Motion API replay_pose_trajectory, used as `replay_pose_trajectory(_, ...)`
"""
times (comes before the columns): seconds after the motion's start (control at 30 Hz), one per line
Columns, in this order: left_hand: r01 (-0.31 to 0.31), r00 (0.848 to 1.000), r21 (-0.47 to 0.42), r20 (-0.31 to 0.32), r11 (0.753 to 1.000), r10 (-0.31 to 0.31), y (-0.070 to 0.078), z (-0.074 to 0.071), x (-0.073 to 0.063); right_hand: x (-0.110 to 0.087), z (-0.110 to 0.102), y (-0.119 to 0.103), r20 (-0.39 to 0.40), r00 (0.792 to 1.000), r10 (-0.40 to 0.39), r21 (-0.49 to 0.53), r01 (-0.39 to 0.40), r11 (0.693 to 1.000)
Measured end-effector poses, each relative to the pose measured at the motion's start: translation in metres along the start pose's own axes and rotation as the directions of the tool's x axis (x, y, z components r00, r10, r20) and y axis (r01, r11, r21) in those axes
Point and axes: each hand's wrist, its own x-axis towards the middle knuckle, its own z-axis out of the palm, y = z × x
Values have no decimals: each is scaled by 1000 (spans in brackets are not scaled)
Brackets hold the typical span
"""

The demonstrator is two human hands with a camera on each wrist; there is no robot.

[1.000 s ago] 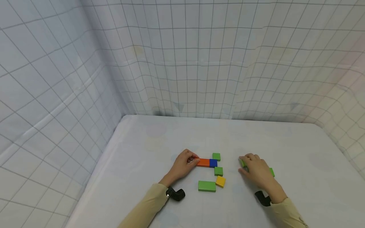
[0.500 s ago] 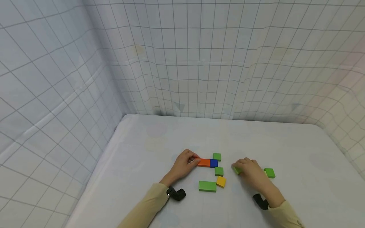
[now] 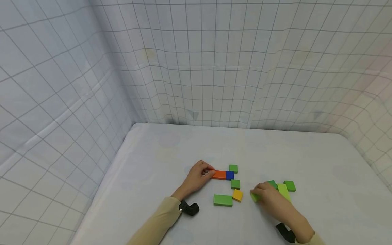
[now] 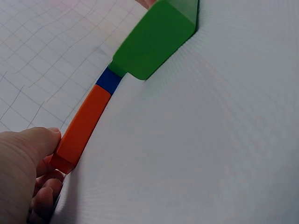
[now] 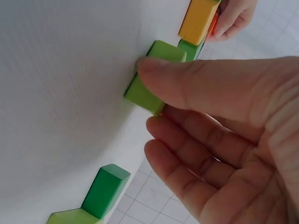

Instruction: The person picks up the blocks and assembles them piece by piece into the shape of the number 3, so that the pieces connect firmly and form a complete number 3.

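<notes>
My left hand (image 3: 193, 177) pinched the smooth orange bar-shaped block (image 3: 219, 175) by its end toward the table's left edge; a flat-faced blue square block (image 3: 229, 175) butted its other end. My right hand (image 3: 271, 199) grasped a smooth light-green rectangular block (image 5: 145, 94), thumb on top, between the yellow square block (image 3: 237, 195) and the right edge of the white cloth-covered table (image 3: 171, 146). Wood or plastic: couldn't tell.
</notes>
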Motion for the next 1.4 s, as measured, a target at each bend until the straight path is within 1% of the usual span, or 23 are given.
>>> replay_pose_trajectory(0.1, -3, 1000, -5, 0, 1000, 3, 1, -1, 0, -6, -2, -5, 50, 999, 11, 21, -12, 1000)
replay_pose_trajectory(0.13, -4, 1000, -6, -1, 1000, 4, 1, -1, 0, -7, -2, -7, 75, 997, 28, 36, -30, 999)
replay_pose_trajectory(0.2, -4, 1000, -9, -2, 1000, 4, 1, -1, -1, -9, -3, -10, 133, 989, 57, 75, -67, 995)
replay_pose_trajectory(0.3, -1, 1000, -9, -3, 1000, 1, 1, -1, -1, -10, -4, -14, 216, 974, 69, 146, -102, 984)
replay_pose_trajectory(0.33, -1, 1000, -10, -3, 1000, 1, 0, -1, -1, -10, -5, -15, 238, 969, 64, 168, -106, 980)
replay_pose_trajectory(0.4, -2, 1000, -13, -4, 1000, 2, 0, 0, -1, -11, -5, -18, 264, 964, 29, 207, -86, 974)
replay_pose_trajectory(0.5, -4, 1000, -18, -5, 1000, 4, 0, 0, -1, -12, -5, -22, 289, 957, -18, 246, -56, 968)
replay_pose_trajectory(0.6, -1, 1000, -21, -6, 1000, 1, 1, -1, 0, -13, -4, -28, 295, 953, -62, 265, -19, 964)
replay_pose_trajectory(0.73, 0, 1000, -21, -6, 1000, 0, 2, -1, 0, -13, -1, -36, 283, 951, -120, 271, 41, 962)
replay_pose_trajectory(0.93, -6, 1000, -14, -7, 1000, 6, 0, 0, -1, -11, 8, -47, 243, 941, -235, 246, 174, 954)
replay_pose_trajectory(1.1, -9, 1000, -13, -8, 1000, 9, -1, 1, -1, -8, 15, -55, 174, 919, -355, 208, 318, 925)
replay_pose_trajectory(1.2, -11, 1000, -16, -11, 1000, 11, -1, 1, -1, -5, 18, -62, 184, 908, -377, 187, 345, 920)
replay_pose_trajectory(1.27, -12, 1000, -18, -12, 1000, 12, -1, 1, -1, -2, 20, -66, 165, 898, -408, 165, 382, 909)
replay_pose_trajectory(1.33, -12, 1000, -21, -13, 1000, 12, -1, 1, -1, 1, 22, -71, 165, 891, -423, 140, 404, 904)
replay_pose_trajectory(1.4, -13, 1000, -19, -14, 1000, 13, -2, 1, -1, 4, 25, -74, 125, 878, -463, 101, 453, 886)
